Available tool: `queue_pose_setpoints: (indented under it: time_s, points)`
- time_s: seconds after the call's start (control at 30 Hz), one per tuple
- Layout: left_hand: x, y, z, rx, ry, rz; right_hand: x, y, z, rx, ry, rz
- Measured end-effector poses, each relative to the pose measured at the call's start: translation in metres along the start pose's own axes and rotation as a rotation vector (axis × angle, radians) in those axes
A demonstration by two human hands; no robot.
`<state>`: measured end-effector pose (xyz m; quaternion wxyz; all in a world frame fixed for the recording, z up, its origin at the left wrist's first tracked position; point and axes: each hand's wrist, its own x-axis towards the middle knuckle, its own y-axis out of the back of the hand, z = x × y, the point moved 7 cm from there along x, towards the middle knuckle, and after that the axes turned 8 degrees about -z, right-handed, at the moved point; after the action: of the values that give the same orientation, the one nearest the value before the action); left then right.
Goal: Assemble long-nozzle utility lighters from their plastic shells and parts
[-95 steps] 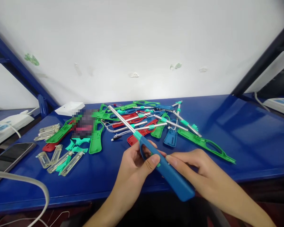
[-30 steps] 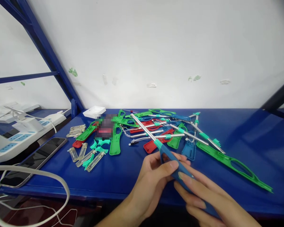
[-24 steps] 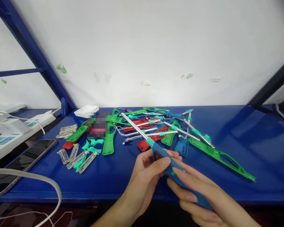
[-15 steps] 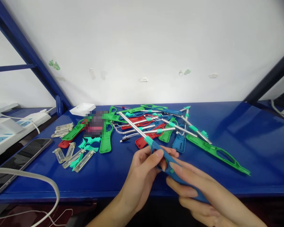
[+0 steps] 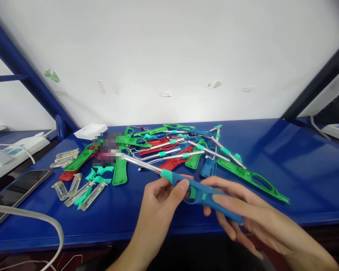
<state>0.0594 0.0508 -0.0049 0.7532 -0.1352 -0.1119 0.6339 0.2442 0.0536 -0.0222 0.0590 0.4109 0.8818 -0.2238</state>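
Observation:
Between my two hands is a long-reach lighter [image 5: 207,195] with a blue handle, a teal collar, a green trigger and a silver metal tube that points to the upper left. My left hand [image 5: 161,207] pinches the handle's front end near the collar, thumb on top. My right hand [image 5: 245,210] holds the rear half, its thumb along the side and its lower fingers partly spread underneath. Beyond them lie loose lighter parts: metal tubes [image 5: 164,153] with teal collars and white wires, a blue handle half [image 5: 208,167], a red handle half [image 5: 173,163] and a green handle half [image 5: 252,178].
On the left are clear fuel tanks [image 5: 93,196], teal plastic pieces [image 5: 101,171], a phone [image 5: 22,188] and a white power strip [image 5: 19,152]. A white cable [image 5: 45,218] loops across the near left. A white box [image 5: 90,131] stands by the back wall; a pixelated patch covers something beside it.
The lighter has swung so its tube points more to the left and lies flatter. My right hand's lower fingers have loosened from the handle. The whole view has shifted slightly.

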Motion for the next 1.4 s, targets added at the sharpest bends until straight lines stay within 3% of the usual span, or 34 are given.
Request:
queue_pose_setpoints:
  time_s: [0.13,0.3,0.63,0.8,0.93,1.03,1.23,1.4]
  points:
    - [-0.006,0.009,0.003,0.037,0.033,0.027,-0.011,0.013,-0.003,-0.185,0.019,0.085]
    - [-0.01,0.014,0.004,0.075,0.035,0.061,-0.014,-0.001,-0.004,-0.229,0.038,0.098]
    - [0.0,-0.008,0.002,0.06,0.033,-0.024,-0.01,-0.018,-0.006,-0.166,-0.004,0.12]
    - [-0.007,-0.017,-0.009,-0.013,0.06,-0.106,0.001,-0.027,-0.005,0.032,0.042,-0.045]
    - [-0.008,-0.017,-0.009,0.002,0.036,-0.065,0.011,-0.039,0.0,0.315,-0.013,-0.306]
    - [-0.005,-0.018,-0.008,0.038,0.058,-0.082,0.015,-0.046,0.001,0.342,-0.033,-0.398]
    - [-0.002,-0.018,0.0,0.032,0.035,-0.013,0.015,-0.052,0.0,0.148,-0.031,-0.177]
    - [-0.006,-0.024,0.005,-0.011,0.087,0.02,0.013,-0.055,0.0,0.07,-0.014,-0.091]
